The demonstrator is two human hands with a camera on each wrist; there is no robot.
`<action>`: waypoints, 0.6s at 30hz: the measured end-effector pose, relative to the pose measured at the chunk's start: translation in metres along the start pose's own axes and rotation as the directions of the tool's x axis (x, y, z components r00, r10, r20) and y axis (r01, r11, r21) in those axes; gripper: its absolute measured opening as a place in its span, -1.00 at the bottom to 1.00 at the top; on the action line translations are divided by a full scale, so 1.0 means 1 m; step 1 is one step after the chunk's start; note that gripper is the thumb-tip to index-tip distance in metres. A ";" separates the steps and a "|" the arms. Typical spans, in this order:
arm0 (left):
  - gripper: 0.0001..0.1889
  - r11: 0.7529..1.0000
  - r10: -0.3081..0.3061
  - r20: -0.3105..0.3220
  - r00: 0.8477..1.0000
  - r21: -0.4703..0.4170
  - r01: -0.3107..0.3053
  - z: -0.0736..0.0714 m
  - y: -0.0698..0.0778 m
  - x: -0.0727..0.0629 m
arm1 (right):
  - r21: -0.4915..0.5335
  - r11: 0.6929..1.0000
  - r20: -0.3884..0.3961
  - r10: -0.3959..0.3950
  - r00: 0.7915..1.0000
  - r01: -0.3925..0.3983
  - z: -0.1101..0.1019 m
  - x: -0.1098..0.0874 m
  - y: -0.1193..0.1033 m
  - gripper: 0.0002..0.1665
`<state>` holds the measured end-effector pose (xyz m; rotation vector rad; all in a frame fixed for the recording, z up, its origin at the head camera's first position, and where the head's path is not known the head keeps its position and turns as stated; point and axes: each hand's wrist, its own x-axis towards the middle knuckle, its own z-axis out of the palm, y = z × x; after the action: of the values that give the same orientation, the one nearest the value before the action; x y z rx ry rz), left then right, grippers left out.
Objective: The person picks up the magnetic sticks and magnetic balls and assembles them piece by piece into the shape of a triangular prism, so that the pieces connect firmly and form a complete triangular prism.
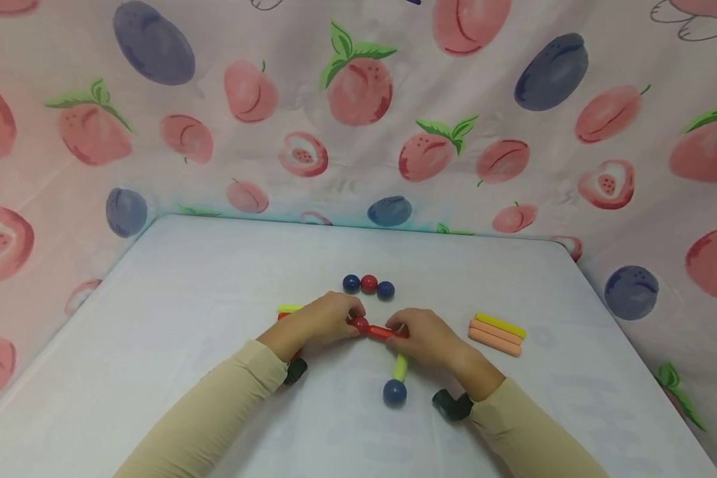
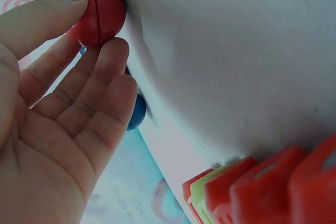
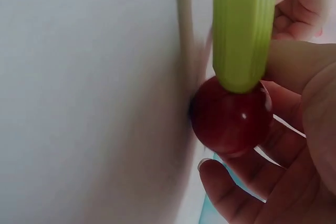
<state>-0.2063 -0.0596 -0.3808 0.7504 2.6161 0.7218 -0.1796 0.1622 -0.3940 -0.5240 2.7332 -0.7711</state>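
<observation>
left wrist: left fingers point(image 2: 113, 56) in pinch on red ball point(image 2: 108, 17); right wrist: right fingers point(image 3: 254, 172) round second ball point(image 3: 231, 121)

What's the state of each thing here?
Left hand: pinching the left red ball
Right hand: holding the right red ball
Red stick: touching the left red ball
Yellow-green stick: touching the right red ball
Single blue ball: unheld, at that stick's other end
Three-ball row: unheld, side by side
Yellow and peach sticks: unheld, side by side
Left sticks: unheld, partly hidden
Dark pieces: unheld, partly hidden
</observation>
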 end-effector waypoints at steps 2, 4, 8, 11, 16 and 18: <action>-0.75 1.000 -0.002 0.001 1.000 -0.006 0.002 0.000 0.000 0.000 | 0.006 1.000 0.009 0.006 1.000 -0.006 0.002 0.001 0.000 -0.69; -0.75 1.000 -0.007 -0.003 1.000 -0.005 0.007 -0.001 -0.002 -0.001 | 0.002 1.000 0.012 0.005 1.000 -0.005 0.003 0.002 0.001 -0.70; -0.70 1.000 -0.027 -0.019 0.999 -0.002 0.027 -0.007 -0.004 -0.007 | -0.016 1.000 0.010 0.006 1.000 -0.006 0.003 0.002 0.002 -0.68; -0.68 0.999 -0.039 -0.039 0.998 0.026 0.040 -0.014 -0.006 -0.014 | -0.019 1.000 0.013 0.022 1.000 -0.022 0.001 0.001 0.002 -0.66; -0.69 0.994 -0.061 -0.059 0.996 0.084 0.066 -0.024 -0.011 -0.033 | -0.029 0.998 0.005 0.047 0.999 -0.047 0.000 -0.002 0.004 -0.64; -0.69 0.992 -0.078 -0.059 0.995 0.098 0.083 -0.026 -0.014 -0.043 | -0.036 0.998 0.002 0.047 0.999 -0.047 -0.001 -0.003 0.004 -0.64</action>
<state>-0.1885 -0.1041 -0.3599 0.6566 2.7324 0.5994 -0.1778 0.1672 -0.3954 -0.4668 2.7507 -0.7102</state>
